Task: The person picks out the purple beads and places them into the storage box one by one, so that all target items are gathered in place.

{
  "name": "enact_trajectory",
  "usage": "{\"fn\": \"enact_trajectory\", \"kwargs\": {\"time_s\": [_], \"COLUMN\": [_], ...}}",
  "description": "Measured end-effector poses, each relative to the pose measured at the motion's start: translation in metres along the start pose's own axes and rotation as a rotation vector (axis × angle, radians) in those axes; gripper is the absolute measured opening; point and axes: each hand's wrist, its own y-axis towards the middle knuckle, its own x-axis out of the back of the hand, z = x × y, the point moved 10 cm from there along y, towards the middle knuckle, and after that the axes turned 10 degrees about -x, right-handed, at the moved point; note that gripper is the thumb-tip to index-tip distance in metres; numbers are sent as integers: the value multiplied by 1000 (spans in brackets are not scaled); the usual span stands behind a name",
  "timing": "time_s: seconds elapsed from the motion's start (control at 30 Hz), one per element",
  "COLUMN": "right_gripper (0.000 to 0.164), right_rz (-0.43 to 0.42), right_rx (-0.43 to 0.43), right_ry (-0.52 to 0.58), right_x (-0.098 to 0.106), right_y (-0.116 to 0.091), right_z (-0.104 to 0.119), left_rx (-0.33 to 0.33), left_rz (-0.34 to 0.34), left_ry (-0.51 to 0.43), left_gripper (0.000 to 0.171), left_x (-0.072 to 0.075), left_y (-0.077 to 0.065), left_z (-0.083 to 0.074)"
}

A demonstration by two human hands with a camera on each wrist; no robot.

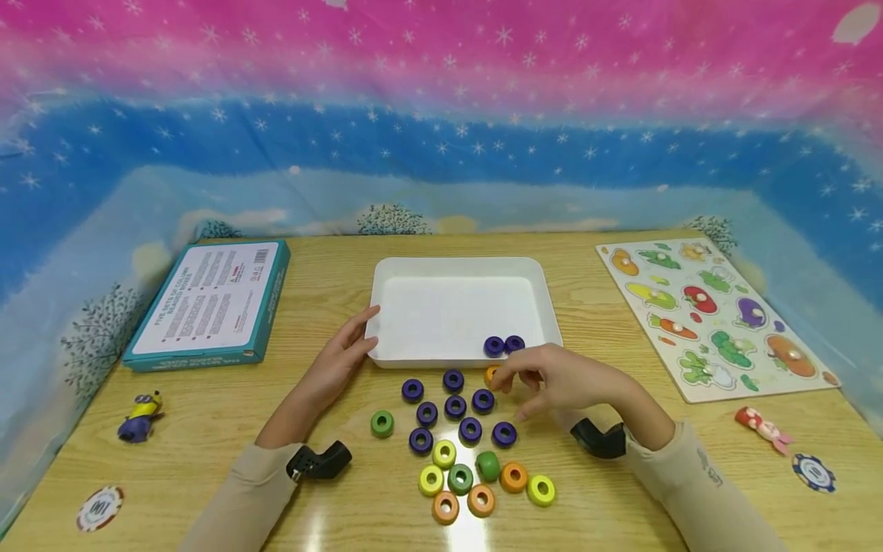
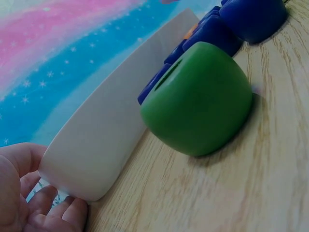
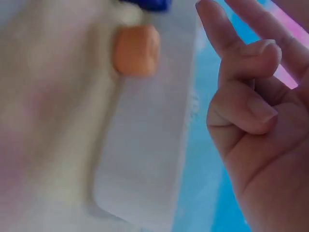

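A white tray (image 1: 455, 307) lies on the table with two purple beads (image 1: 504, 345) in its front right corner. My left hand (image 1: 338, 362) holds the tray's left side. In the left wrist view, its fingers (image 2: 72, 212) bend around the tray's corner. Above the tray's front right edge hovers my right hand (image 1: 562, 379), holding nothing; in the right wrist view, two fingers are bent and others extend. Just below it, an orange bead (image 3: 137, 50) sits against the tray's front wall, partly hidden in the head view. Several purple beads (image 1: 455, 406) lie before the tray.
Green (image 1: 382, 424), yellow (image 1: 541, 490) and orange beads (image 1: 481, 500) lie nearer the front. A teal-edged box (image 1: 207, 299) and small figure (image 1: 140, 418) are left. A vegetable puzzle board (image 1: 717, 314), a red-and-pink piece (image 1: 762, 429) and a chip (image 1: 814, 472) lie right; another chip (image 1: 100, 508) lies front left.
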Motion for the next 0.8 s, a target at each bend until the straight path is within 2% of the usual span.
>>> {"fn": "enact_trajectory", "kwargs": {"time_s": [0.1,0.37,0.6,0.8], "right_gripper": [37,38,34,32], "right_rz": [39,92,131,129], "right_rx": [17,-18,-58,-51], "right_ry": [-8,-15,-31,-35], "right_x": [-14,-35,-44,-43], "right_y": [-3,-2,0,0], "right_z": [1,-6,-11,-8], "left_rx": [-7,-6,-1,-4], "left_rz": [9,12,17,24], "left_ry": [7,8,8,16], "left_gripper": [47,48,47,48], "left_x": [-1,-1,-1,-1], "left_y": [0,0,-1,-1], "left_z": [-1,-1,0,-2]}}
